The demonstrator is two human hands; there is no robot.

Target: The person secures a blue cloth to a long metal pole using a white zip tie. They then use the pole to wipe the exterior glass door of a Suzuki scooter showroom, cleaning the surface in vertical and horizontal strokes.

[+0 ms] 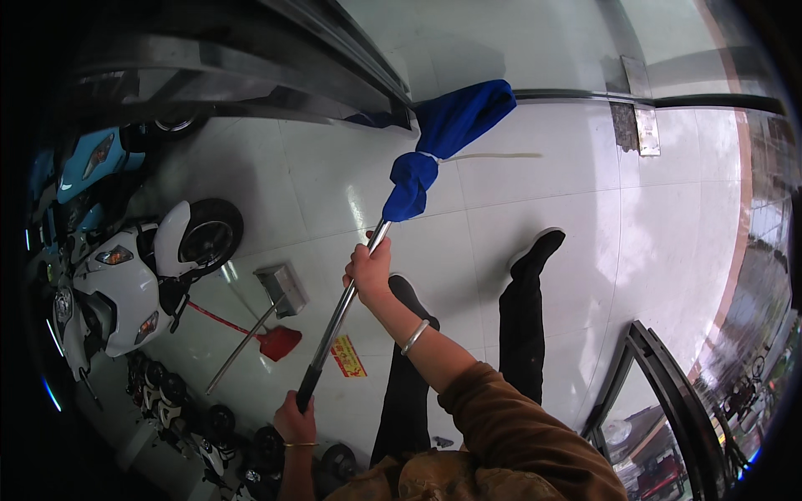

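A metal pole [338,319] with a black grip runs up through the middle of the view. My left hand [296,418] is closed around the black grip at its lower end. Higher up, my right hand [369,269] holds the shiny shaft. A blue cloth [460,122] is wrapped over the pole's far end and bound with a pale cable tie [489,156], whose long tail sticks out to the right. The cloth reaches the foot of a dark metal door frame [357,59] and the floor track beside it.
A white scooter [125,282] and a blue scooter [94,160] stand at the left. Near them are a metal dustpan [282,289] and a red broom [280,342]. A glass door's dark frame [677,382] is at lower right. A floor track [576,95] crosses the doorway.
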